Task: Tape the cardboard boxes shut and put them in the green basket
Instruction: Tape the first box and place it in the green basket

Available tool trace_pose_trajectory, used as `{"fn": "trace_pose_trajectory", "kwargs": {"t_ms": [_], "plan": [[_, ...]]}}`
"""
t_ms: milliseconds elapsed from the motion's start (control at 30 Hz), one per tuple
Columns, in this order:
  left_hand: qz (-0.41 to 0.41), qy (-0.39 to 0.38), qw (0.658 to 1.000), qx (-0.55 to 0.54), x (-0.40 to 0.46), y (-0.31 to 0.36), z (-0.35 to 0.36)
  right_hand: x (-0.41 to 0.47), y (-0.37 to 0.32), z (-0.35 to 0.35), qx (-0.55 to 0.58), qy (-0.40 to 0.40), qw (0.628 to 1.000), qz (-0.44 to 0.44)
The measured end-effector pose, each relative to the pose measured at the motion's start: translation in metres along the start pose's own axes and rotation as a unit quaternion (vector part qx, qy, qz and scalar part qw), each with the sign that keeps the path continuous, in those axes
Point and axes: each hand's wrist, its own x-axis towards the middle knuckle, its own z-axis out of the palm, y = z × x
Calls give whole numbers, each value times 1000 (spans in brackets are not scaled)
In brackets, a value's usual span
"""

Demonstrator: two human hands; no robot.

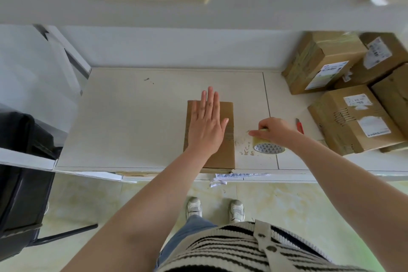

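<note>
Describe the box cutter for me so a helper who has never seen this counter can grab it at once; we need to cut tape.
On the white counter, look just right of the right hand gripping the tape roll, before the stacked cardboard boxes. The box cutter lies flat there: small, slim, and the only red thing around.

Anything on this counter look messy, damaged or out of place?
Yes. Small brownish crumbs lie scattered on the white counter between the flat brown cardboard box and the tape roll. The labelled cardboard box at right has a torn, scuffed top. A shredded white scrap hangs below the counter edge.
</note>
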Motion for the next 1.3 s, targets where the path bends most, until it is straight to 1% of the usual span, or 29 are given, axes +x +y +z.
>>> {"fn": "trace_pose_trajectory", "kwargs": {"t_ms": [67, 100, 167, 267, 367, 500, 600, 700, 867, 900, 933, 967, 1000, 1033, 1067, 1100, 1133, 1200, 1267, 1300], "plan": [[1, -58, 998, 20, -3, -4, 5, -2, -1, -1, 0, 1, 1000, 0], [0, -69, 997, 21, 1, -7, 6, -2, -2, -3, -3, 4, 1000, 1], [-9, -66, 998, 0, 2, -6, 3, -4, -2, -6, -12, 3, 1000, 2], [-61, -31, 997, -42, -4, 8, 3, -4, -2, -5, -13, 5, 1000, 0], [-94, -56, 993, -38, -13, 18, 9, -3, -3, 0, -3, 13, 1000, -13], [-90, -92, 992, -10, -4, 15, 10, -4, -1, 2, 18, 12, 1000, -7], [-113, -115, 986, -26, 1, 14, 9, -4, -1, 2, 25, 19, 1000, -3], [-147, -117, 981, -54, -5, 15, 7, -6, -1, 8, 28, 14, 1000, 0], [-138, -169, 975, -34, 3, 9, -1, -4, -3, 8, 31, 17, 999, -1], [-132, -158, 978, -32, 3, 8, -3, -4, -3, 8, 28, 19, 999, 1], [-120, -123, 985, -36, 3, 9, -5, -4, -2, 8, 26, 19, 999, 3], [-99, -68, 991, -50, 3, 10, -7, -5, -1, 9, 27, 17, 999, 5], [-71, -15, 995, -70, 3, 10, -8, -5, 0, 10, 30, 14, 999, 7], [-37, 21, 995, -95, 3, 10, -9, -5, 0, 11, 34, 11, 999, 9], [-6, 33, 992, -118, 3, 9, -8, -5, 0, 13, 38, 8, 999, 11], [16, 26, 992, -126, 3, 6, -4, -4, -1, 15, 44, 5, 999, 12], [30, 11, 993, -111, 2, 3, 0, -4, 0, 17, 50, 3, 999, 14], [46, -21, 997, -58, 0, -2, 8, -4, 0, 21, 58, 0, 998, 20], [28, -32, 998, -36, 2, 0, 8, -5, 2, 20, 61, 6, 998, 25], [2, -33, 999, -28, 2, 4, 6, -6, 2, 19, 59, 13, 998, 25]]}}
